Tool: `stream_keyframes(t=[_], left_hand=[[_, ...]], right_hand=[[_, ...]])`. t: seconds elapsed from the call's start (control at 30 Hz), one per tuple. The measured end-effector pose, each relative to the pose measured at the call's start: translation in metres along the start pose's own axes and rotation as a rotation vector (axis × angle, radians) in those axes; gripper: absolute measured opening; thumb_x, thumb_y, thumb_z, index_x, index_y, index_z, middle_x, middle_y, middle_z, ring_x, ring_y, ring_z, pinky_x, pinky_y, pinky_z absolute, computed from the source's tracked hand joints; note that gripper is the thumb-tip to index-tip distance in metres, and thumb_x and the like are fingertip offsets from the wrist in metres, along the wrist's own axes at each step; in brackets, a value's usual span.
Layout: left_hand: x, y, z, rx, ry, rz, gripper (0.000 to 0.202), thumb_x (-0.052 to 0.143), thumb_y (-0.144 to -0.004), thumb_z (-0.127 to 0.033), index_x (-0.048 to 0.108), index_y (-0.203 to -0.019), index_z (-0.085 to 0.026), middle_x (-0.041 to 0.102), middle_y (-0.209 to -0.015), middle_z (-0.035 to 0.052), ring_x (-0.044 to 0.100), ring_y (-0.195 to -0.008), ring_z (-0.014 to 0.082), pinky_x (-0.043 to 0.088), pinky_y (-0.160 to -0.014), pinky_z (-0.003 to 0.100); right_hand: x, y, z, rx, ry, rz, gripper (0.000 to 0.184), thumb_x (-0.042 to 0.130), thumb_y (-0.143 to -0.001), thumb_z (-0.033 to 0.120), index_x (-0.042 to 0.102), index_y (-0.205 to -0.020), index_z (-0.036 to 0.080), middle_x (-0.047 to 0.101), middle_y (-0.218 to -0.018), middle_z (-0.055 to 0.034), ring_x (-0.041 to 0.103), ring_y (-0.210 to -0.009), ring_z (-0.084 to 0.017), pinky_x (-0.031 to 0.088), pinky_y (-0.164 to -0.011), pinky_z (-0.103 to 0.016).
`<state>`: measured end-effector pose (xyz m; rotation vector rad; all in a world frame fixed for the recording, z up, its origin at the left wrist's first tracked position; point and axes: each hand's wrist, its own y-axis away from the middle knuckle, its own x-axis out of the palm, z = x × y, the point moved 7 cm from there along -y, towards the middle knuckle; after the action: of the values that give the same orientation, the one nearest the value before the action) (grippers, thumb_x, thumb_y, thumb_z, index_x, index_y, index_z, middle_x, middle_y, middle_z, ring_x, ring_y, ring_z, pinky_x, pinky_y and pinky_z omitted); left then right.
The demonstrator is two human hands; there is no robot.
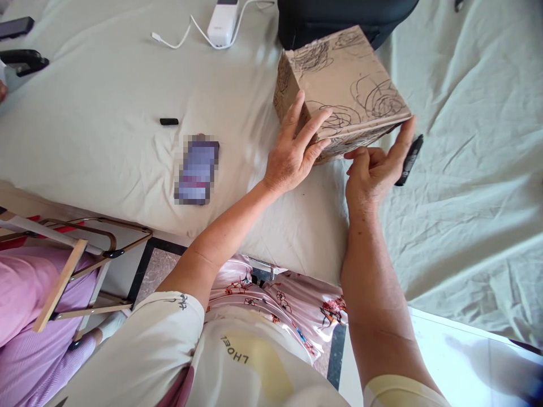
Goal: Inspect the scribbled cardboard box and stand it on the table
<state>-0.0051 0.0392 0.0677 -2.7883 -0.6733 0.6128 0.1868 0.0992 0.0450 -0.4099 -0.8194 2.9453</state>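
My left hand (289, 161) is spread wide, fingertips on the box (339, 79), which sits on the cloth (106, 130). My right hand (371, 175) is half curled at the box's near right corner; whether it grips, I cannot tell. Around the box: bag (335, 14) behind, marker (410, 161) right, phone (197, 172) left.

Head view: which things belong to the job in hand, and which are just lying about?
In the job:
cardboard box, with left hand and right hand on it
black marker, probably, given the box's dark scribbles
small black cap, possibly the marker's

Apparently just lying about:
phone
white charging block, probably
black case behind the box
dark flat item, upper left
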Motion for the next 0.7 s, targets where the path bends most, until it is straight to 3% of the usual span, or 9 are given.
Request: stream_keyframes(t=[0.1, 0.2, 0.33, 0.47, 0.53, 0.63, 0.7], left_hand=[[-0.001, -0.002, -0.001, 0.177, -0.139, -0.055, 0.066, 0.031, -0.104, -0.073, 0.067, -0.144, -0.035, 0.042, -0.172, 0.0022, 0.021, -0.172, 0.0358, 0.039, -0.129, 0.058], [-0.004, -0.004, 0.000, 0.316, -0.284, -0.146, 0.084, 0.010, -0.105, -0.072, 0.064, -0.150, -0.025, 0.041, -0.170, 0.0083, 0.031, -0.168, 0.0360, 0.043, -0.121, 0.056], [-0.009, -0.008, 0.006, 0.366, -0.290, -0.248, 0.090, 0.007, -0.105, -0.069, 0.068, -0.146, -0.017, 0.044, -0.166, 0.0136, 0.041, -0.162, 0.0396, 0.045, -0.118, 0.053], [-0.013, -0.008, 0.009, 0.313, -0.102, -0.257, 0.080, 0.018, -0.105, -0.075, 0.066, -0.146, -0.026, 0.044, -0.168, 0.0121, 0.035, -0.167, 0.0387, 0.042, -0.124, 0.054], [-0.014, -0.005, 0.007, 0.259, 0.010, -0.221, 0.073, 0.027, -0.103, -0.079, 0.063, -0.147, -0.033, 0.041, -0.171, 0.0084, 0.031, -0.169, 0.0359, 0.037, -0.131, 0.054], [-0.013, -0.001, 0.001, 0.184, 0.108, -0.151, 0.069, 0.028, -0.102, -0.081, 0.054, -0.153, -0.042, 0.040, -0.172, 0.0006, 0.019, -0.174, 0.0293, 0.027, -0.138, 0.052], [-0.013, 0.000, -0.001, 0.160, 0.156, -0.145, 0.066, 0.028, -0.103, -0.079, 0.048, -0.157, -0.046, 0.044, -0.170, -0.0010, 0.016, -0.174, 0.0241, 0.023, -0.141, 0.051]], right_hand=[[0.002, 0.000, -0.006, 0.021, 0.048, 0.044, 0.073, 0.058, -0.100, 0.040, 0.033, -0.167, 0.029, 0.075, -0.085, -0.0003, 0.077, -0.081, -0.027, 0.063, -0.077, -0.045], [0.002, 0.000, -0.011, 0.053, 0.049, 0.053, 0.079, 0.056, -0.093, 0.035, 0.036, -0.168, 0.022, 0.074, -0.081, 0.0004, 0.076, -0.077, -0.025, 0.064, -0.079, -0.044], [0.003, 0.000, -0.008, 0.036, 0.035, 0.058, 0.083, 0.055, -0.087, 0.029, 0.038, -0.168, 0.017, 0.076, -0.088, -0.0015, 0.073, -0.072, -0.021, 0.062, -0.077, -0.039], [0.004, -0.001, -0.004, 0.020, 0.009, 0.068, 0.078, 0.056, -0.090, 0.029, 0.039, -0.166, 0.022, 0.078, -0.120, -0.0054, 0.073, -0.074, -0.018, 0.059, -0.071, -0.036], [0.005, -0.001, -0.003, 0.009, -0.015, 0.063, 0.078, 0.057, -0.092, 0.032, 0.035, -0.167, 0.022, 0.078, -0.115, -0.0053, 0.071, -0.074, -0.019, 0.056, -0.066, -0.035], [0.004, -0.001, -0.004, 0.019, -0.047, 0.045, 0.080, 0.059, -0.097, 0.045, 0.031, -0.169, 0.023, 0.072, -0.093, -0.0034, 0.065, -0.072, -0.021, 0.053, -0.061, -0.034], [0.003, -0.001, -0.002, 0.011, -0.091, 0.044, 0.083, 0.061, -0.099, 0.053, 0.027, -0.169, 0.025, 0.071, -0.097, -0.0055, 0.062, -0.073, -0.021, 0.053, -0.060, -0.034]])
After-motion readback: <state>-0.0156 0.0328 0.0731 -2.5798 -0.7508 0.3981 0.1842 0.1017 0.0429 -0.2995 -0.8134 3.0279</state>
